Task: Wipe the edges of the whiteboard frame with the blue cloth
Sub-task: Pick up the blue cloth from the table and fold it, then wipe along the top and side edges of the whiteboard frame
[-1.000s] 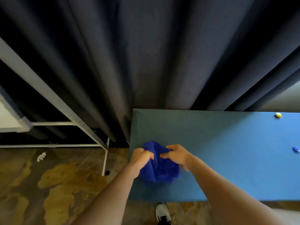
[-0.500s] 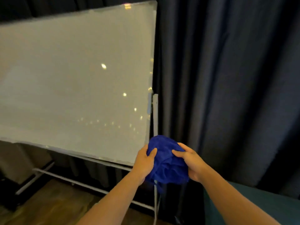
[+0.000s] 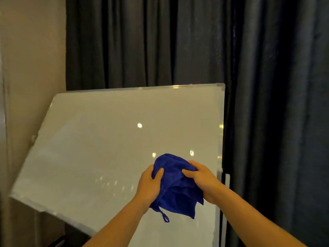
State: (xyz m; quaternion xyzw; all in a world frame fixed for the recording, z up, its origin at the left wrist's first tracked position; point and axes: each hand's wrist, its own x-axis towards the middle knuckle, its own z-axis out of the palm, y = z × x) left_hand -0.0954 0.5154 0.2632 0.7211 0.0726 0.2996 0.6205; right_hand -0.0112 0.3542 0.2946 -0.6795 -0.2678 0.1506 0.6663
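A bunched blue cloth (image 3: 175,186) with a small hanging loop is held in front of the whiteboard (image 3: 106,148). My left hand (image 3: 148,184) grips its left side and my right hand (image 3: 203,179) grips its right side. The whiteboard is white and glossy, with a thin silver frame (image 3: 220,139) along its right and top edges. The board stands tilted, its lower left corner low. The cloth hangs over the board's lower right area, a short way left of the right frame edge. I cannot tell whether the cloth touches the board.
Dark grey curtains (image 3: 267,104) hang behind and to the right of the board. A beige wall (image 3: 32,59) is at the left. A white stand post (image 3: 227,202) runs down beside the board's right edge.
The view swung from a blue table top up to the whiteboard. Both hands lifted the cloth off the table and now hold it in front of the board's lower right area.
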